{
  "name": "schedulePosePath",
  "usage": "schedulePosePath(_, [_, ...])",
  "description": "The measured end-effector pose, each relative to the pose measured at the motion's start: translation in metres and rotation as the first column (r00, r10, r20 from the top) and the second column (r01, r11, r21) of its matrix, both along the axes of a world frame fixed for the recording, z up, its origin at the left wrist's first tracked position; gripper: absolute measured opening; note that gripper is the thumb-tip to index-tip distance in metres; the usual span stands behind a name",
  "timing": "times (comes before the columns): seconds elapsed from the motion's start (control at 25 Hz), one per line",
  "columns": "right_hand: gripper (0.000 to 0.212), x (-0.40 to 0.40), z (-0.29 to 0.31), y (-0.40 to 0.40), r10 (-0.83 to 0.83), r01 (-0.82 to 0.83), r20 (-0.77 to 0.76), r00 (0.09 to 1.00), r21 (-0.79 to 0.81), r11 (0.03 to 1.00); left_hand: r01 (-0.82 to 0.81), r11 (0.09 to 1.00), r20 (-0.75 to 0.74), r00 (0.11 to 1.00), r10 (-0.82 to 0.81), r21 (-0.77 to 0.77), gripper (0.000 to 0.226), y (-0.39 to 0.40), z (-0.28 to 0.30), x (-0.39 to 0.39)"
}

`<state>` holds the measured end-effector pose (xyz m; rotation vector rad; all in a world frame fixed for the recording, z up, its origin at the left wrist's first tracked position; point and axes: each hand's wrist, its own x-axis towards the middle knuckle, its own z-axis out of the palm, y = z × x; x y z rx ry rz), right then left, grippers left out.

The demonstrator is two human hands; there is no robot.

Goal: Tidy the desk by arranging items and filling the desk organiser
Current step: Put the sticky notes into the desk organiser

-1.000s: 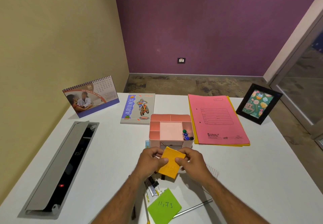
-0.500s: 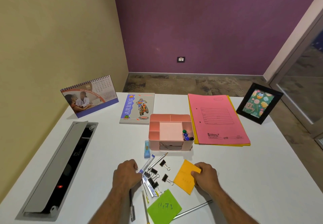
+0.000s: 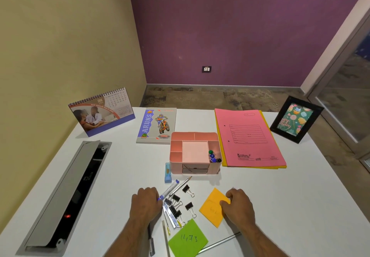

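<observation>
Your left hand point(image 3: 145, 203) curls around the blue-capped pen point(image 3: 169, 190) at the edge of the pen and binder-clip pile point(image 3: 180, 206), while your right hand point(image 3: 239, 206) presses the orange sticky pad point(image 3: 213, 206) flat on the desk point(image 3: 290, 196), thumb on top. The pink organiser point(image 3: 195, 152) sits just beyond, its tall back compartments free. Gather the pens into one bundle, tips aligned, and drop them upright; lift clear of the clips so none snag.
</observation>
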<state>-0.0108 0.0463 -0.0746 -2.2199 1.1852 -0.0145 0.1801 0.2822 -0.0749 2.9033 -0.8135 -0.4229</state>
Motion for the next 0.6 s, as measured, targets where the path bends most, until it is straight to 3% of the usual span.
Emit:
schedulePosePath(0.12, [0.018, 0.001, 0.003, 0.006, 0.024, -0.019, 0.082, 0.996, -0.058, 0.998, 0.077, 0.995, 0.086, 0.994, -0.072, -0.057, 0.022, 0.002, 0.001, -0.004])
schedulePosePath(0.24, [0.018, 0.005, 0.006, 0.013, 0.081, -0.068, 0.160, 0.984, -0.087, 0.994, 0.051, 0.921, -0.027, 0.997, -0.067, -0.386, 0.011, 0.003, 0.008, -0.004])
schedulePosePath(0.32, [0.021, 0.009, 0.007, 0.017, 0.124, -0.102, 0.157, 0.980, -0.145, 0.984, 0.062, 0.821, -0.048, 0.993, -0.108, -0.568, 0.006, -0.003, 0.018, -0.003])
schedulePosePath(0.44, [0.033, 0.009, 0.003, 0.016, 0.158, -0.126, 0.118, 0.980, -0.247, 0.961, 0.120, 0.608, 0.052, 0.990, -0.128, -0.785, 0.009, -0.024, 0.041, -0.006])
schedulePosePath(0.6, [0.065, -0.004, -0.019, 0.009, 0.177, -0.223, -0.163, 0.971, -0.336, 0.915, 0.023, 0.381, 0.025, 1.000, 0.001, -0.924, 0.022, -0.063, 0.084, -0.011])
